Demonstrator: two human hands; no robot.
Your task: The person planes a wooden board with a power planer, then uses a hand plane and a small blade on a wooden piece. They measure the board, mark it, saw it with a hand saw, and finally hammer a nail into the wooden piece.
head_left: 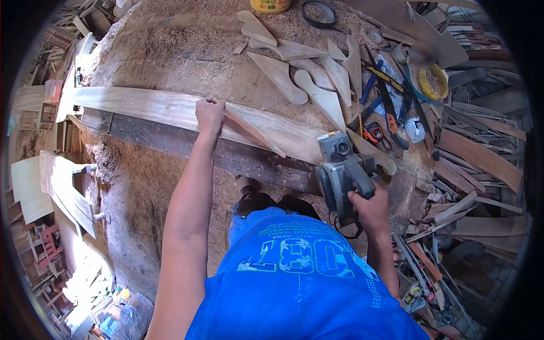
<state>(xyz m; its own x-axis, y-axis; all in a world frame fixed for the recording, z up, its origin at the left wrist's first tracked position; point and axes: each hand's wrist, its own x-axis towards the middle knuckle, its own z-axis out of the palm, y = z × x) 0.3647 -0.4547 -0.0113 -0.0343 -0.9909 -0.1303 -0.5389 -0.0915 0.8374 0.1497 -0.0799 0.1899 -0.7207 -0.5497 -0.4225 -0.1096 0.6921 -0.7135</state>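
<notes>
My right hand [369, 205] is wrapped round the rear handle of a grey electric hand planer [340, 164]. The planer is at the right end of a long pale wooden board [153, 106] lying across the workbench. Closed in a fist above the board's middle, my left hand [210, 113] grips one end of a thin wooden strip [255, 133]. The strip slants down to the right, its far end over the board's near edge. My fingers partly hide the held end.
Several curved wooden pieces [323, 96] lie beyond the board. To the right are a handsaw [391, 113], a tape measure [373, 132] and a yellow tape roll [433, 83]. A yellow tub [270, 5] stands at the back. Wood offcuts [481, 153] are heaped at right; shavings [170, 39] cover the bench.
</notes>
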